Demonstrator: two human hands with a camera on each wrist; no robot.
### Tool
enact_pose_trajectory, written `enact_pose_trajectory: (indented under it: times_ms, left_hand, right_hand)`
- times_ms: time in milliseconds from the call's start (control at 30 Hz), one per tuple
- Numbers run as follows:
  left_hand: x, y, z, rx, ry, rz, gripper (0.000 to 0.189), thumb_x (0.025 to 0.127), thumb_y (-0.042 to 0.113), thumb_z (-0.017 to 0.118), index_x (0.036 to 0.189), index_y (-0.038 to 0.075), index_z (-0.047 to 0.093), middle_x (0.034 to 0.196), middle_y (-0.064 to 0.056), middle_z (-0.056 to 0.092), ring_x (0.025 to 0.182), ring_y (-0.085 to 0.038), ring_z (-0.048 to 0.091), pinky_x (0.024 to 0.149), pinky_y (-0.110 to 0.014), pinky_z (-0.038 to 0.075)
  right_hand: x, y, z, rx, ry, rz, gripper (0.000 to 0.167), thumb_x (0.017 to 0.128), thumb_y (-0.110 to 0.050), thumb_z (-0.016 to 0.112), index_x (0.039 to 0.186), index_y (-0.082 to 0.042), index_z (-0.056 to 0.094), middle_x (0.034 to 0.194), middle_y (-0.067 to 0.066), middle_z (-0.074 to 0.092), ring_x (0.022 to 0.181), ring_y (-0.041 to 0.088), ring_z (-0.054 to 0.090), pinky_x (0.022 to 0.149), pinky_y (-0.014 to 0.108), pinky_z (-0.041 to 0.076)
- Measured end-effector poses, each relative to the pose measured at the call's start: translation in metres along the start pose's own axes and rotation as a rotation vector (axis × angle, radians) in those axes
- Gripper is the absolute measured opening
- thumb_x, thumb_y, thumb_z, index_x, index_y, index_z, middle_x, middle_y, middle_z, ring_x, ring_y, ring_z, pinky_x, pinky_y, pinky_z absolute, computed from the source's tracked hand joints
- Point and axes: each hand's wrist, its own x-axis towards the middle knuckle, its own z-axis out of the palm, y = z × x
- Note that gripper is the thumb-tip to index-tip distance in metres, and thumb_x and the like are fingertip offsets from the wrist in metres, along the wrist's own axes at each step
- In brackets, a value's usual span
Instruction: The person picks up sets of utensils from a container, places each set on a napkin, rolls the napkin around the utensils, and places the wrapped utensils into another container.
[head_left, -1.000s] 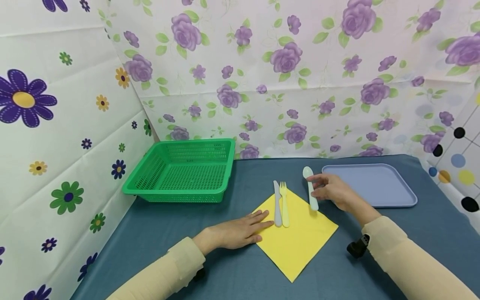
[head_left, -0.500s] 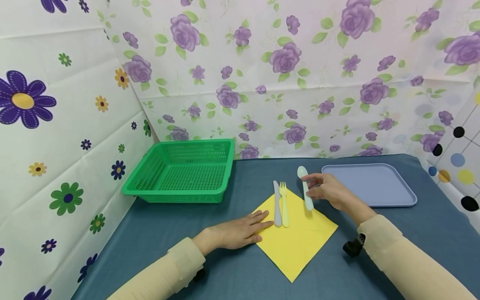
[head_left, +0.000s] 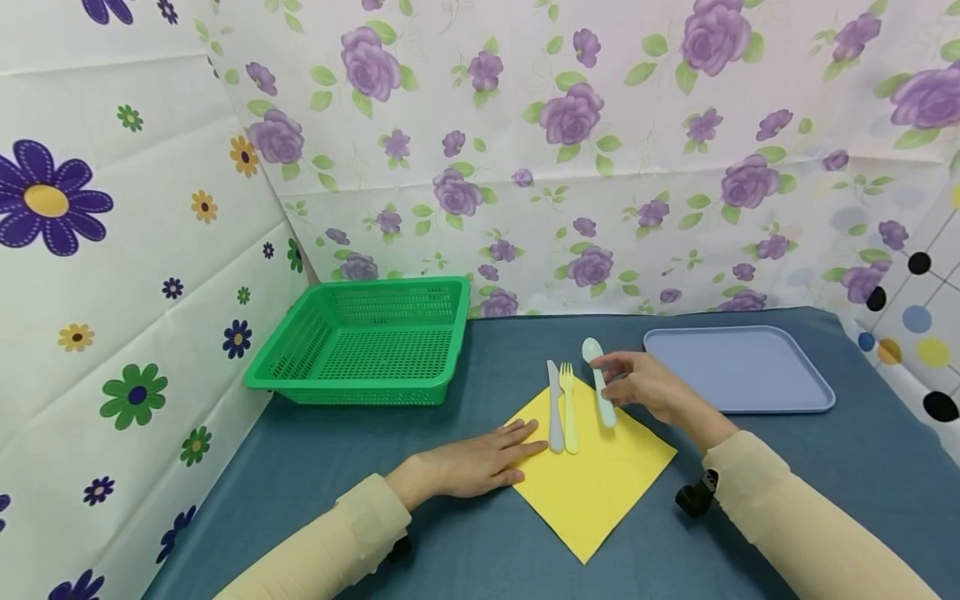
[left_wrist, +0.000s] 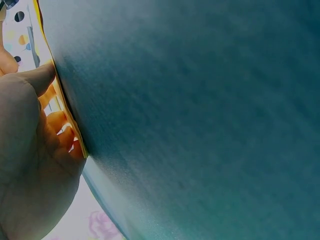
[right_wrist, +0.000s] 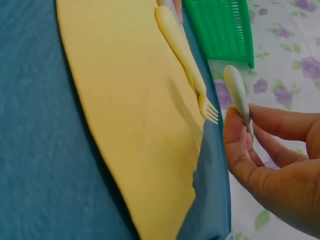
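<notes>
My right hand (head_left: 645, 387) pinches a pale green spoon (head_left: 604, 408) between thumb and fingers, over the right part of a yellow napkin (head_left: 592, 492). In the right wrist view the spoon's handle (right_wrist: 236, 87) rises above the fingertips, and its shadow falls on the napkin. My left hand (head_left: 476, 463) lies flat, fingers spread, on the napkin's left corner. Just beyond its fingertips, a grey knife (head_left: 555, 412) and a pale yellow fork (head_left: 570, 417) lie side by side on the napkin. The left wrist view shows that hand (left_wrist: 30, 150) at the napkin's edge.
A green plastic basket (head_left: 352, 392) stands at the back left of the blue-covered table (head_left: 465, 550). At the back right lies a blue-grey tray (head_left: 742, 367). Flowered cloth (head_left: 517, 208) hangs behind and at the left side.
My right hand has carried the spoon leftward, closer to the fork and over the napkin. The left hand, knife, fork and napkin have stayed in place.
</notes>
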Motion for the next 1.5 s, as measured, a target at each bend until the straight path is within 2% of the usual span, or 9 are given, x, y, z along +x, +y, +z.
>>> enact_pose_trajectory:
  times_ms: [367, 767, 1100, 1500]
  left_hand:
    - [0.001, -0.001, 0.002, -0.007, -0.001, 0.001, 0.058, 0.114, 0.045, 0.035, 0.168, 0.036, 0.016, 0.175, 0.006, 0.001, 0.160, -0.015, 0.001, 0.128, -0.041, 0.019]
    - [0.001, -0.001, 0.002, -0.007, 0.003, -0.002, 0.058, 0.114, 0.045, 0.035, 0.168, 0.036, 0.017, 0.175, 0.007, 0.002, 0.160, -0.016, 0.002, 0.127, -0.042, 0.021]
    - [0.001, -0.002, 0.001, -0.011, -0.004, -0.005, 0.058, 0.114, 0.045, 0.035, 0.168, 0.037, 0.016, 0.175, 0.008, 0.000, 0.160, -0.014, 0.001, 0.128, -0.042, 0.021]
    - [0.000, 0.000, 0.001, -0.012, -0.005, -0.009, 0.058, 0.114, 0.044, 0.036, 0.168, 0.036, 0.017, 0.175, 0.007, 0.001, 0.160, -0.015, 0.001, 0.127, -0.042, 0.021]
  right_hand:
    - [0.000, 0.006, 0.015, 0.055, -0.030, 0.036, 0.054, 0.094, 0.010, 0.067, 0.145, 0.009, 0.052, 0.108, 0.018, 0.053, 0.080, 0.024, 0.056, 0.072, 0.039, 0.057]
    - [0.001, 0.008, 0.028, 0.027, -0.019, 0.039, 0.051, 0.090, 0.013, 0.068, 0.140, 0.011, 0.055, 0.095, 0.014, 0.054, 0.069, 0.022, 0.052, 0.063, 0.032, 0.055]
    - [0.003, 0.010, 0.034, -0.043, 0.017, 0.033, 0.047, 0.089, 0.015, 0.068, 0.135, 0.010, 0.060, 0.098, 0.018, 0.054, 0.074, 0.022, 0.056, 0.065, 0.035, 0.059]
    - [0.002, 0.012, 0.039, -0.079, 0.008, 0.025, 0.048, 0.089, 0.014, 0.070, 0.135, 0.012, 0.058, 0.096, 0.016, 0.055, 0.075, 0.023, 0.058, 0.069, 0.038, 0.062]
